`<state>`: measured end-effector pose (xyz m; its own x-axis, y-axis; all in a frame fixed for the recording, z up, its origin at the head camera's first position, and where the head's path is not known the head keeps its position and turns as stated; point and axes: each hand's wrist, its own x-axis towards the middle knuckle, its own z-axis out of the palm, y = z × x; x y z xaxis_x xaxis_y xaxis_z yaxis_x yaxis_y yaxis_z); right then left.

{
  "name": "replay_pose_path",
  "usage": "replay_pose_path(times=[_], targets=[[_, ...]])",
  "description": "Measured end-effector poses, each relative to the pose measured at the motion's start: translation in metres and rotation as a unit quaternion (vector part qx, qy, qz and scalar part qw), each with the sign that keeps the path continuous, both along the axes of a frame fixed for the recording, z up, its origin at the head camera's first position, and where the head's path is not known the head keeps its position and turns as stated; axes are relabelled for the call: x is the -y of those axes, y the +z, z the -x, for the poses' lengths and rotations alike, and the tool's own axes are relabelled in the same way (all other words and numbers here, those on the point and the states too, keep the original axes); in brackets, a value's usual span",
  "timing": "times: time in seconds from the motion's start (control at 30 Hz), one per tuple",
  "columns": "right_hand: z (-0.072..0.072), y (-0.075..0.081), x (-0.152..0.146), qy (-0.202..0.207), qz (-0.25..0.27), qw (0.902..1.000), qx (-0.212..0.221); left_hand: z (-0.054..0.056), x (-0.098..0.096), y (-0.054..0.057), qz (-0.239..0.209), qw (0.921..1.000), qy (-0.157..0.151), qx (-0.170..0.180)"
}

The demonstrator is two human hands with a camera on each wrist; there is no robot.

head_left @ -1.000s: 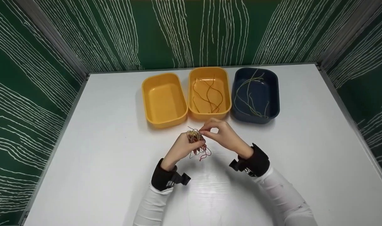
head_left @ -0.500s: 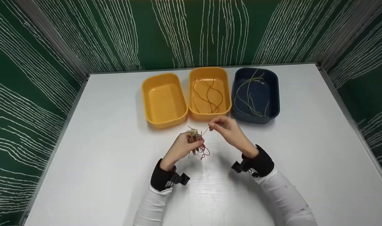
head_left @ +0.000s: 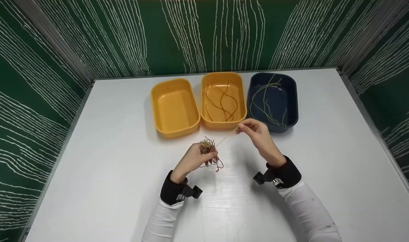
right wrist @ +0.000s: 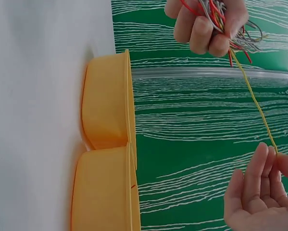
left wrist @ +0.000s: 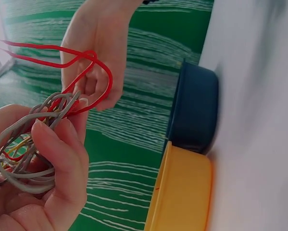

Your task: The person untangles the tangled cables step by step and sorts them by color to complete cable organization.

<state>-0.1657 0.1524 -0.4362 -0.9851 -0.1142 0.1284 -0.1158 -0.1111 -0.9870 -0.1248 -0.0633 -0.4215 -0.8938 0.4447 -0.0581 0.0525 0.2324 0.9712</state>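
A tangled bundle of thin wires, grey, red and yellow, sits in my left hand, whose fingers and thumb grip it. Red loops hang out of the bundle in the left wrist view. Between thumb and fingertips my right hand pinches the end of a yellow wire. That wire stretches taut from the bundle to the right hand, which is held near the front of the middle yellow bin and the dark blue bin.
Several wires lie in the middle yellow bin, looking orange there, and yellow-green wires lie in the dark blue bin. Another yellow bin stands at the left of the row. All stand on a white table before green, white-streaked walls.
My right hand has moved away from the bundle, rightward and toward the bins, drawing out a growing length of yellow wire. The left hand has stayed almost in place.
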Motion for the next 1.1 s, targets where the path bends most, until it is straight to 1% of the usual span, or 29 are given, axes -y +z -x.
replay_pose_path(times=[0.13,0.3,0.4,0.43,0.5,0.57,0.6,0.63,0.67,0.7,0.73,0.77,0.8,0.83,0.9,0.93,0.97,1.0,1.03,1.07,1.1], targets=[[0.004,-0.002,-0.009,-0.009,0.036,0.9992,0.016,0.0,0.002,-0.001,-0.004,1.0,-0.008,0.004],[0.005,-0.007,-0.015,-0.015,0.037,0.9991,0.015,0.0,0.003,0.0,-0.008,0.9996,-0.028,0.006],[0.006,-0.009,-0.017,-0.03,0.044,0.9985,0.012,0.0,0.004,0.0,-0.007,0.9992,-0.039,0.006],[0.017,-0.027,-0.023,-0.021,0.066,0.9976,0.009,0.0,0.004,0.001,-0.005,0.9991,-0.042,0.005],[0.018,-0.028,-0.025,-0.021,0.075,0.9969,0.005,0.0,0.005,0.001,0.001,0.9989,-0.046,0.007],[0.022,-0.032,-0.03,-0.014,0.105,0.9944,0.002,0.0,0.006,0.002,0.006,0.9988,-0.048,0.007],[0.025,-0.036,-0.033,-0.005,0.12,0.9928,-0.002,0.0,0.007,0.002,0.009,0.9987,-0.05,0.006],[0.031,-0.046,-0.038,0.01,0.139,0.9903,-0.005,0.0,0.007,0.003,0.011,0.9986,-0.052,0.007],[0.026,-0.039,-0.038,0.01,0.137,0.9905,-0.007,-0.001,0.007,0.003,0.012,0.9984,-0.054,0.006],[0.031,-0.046,-0.042,0.022,0.158,0.9871,-0.002,-0.001,0.007,0.003,0.014,0.9983,-0.056,0.005],[0.039,-0.058,-0.048,0.03,0.172,0.9846,0.0,-0.001,0.008,0.003,0.015,0.9982,-0.058,0.004],[0.044,-0.067,-0.052,0.035,0.182,0.9826,0.009,-0.001,0.008,0.002,0.016,0.9981,-0.06,0.005],[0.052,-0.079,-0.057,0.034,0.188,0.9815,0.01,-0.001,0.008,0.002,0.016,0.9979,-0.062,0.004],[0.06,-0.092,-0.063,0.032,0.193,0.9806,0.009,-0.001,0.008,0.002,0.015,0.9977,-0.065,0.007],[0.07,-0.109,-0.07,0.015,0.198,0.9801,0.008,-0.001,0.009,0.001,0.016,0.9971,-0.073,0.008],[0.077,-0.12,-0.074,0.007,0.201,0.9797,0.002,-0.001,0.009,0.001,0.016,0.9969,-0.076,0.01],[0.08,-0.125,-0.077,0.001,0.208,0.9782,0.004,0.001,0.01,-0.004,0.015,0.9968,-0.078,0.01],[0.075,-0.115,-0.073,0.005,0.223,0.9749,0.002,0.003,0.01,-0.009,0.013,0.9967,-0.08,0.009],[0.076,-0.118,-0.075,0.011,0.242,0.9701,0.007,0.004,0.01,-0.013,0.014,0.9966,-0.081,0.009],[0.072,-0.11,-0.073,0.007,0.246,0.9691,0.014,0.006,0.011,-0.017,0.012,0.9965,-0.083,0.008],[0.068,-0.104,-0.072,0.013,0.26,0.9654,0.018,0.008,0.011,-0.021,0.01,0.9963,-0.085,0.008]])
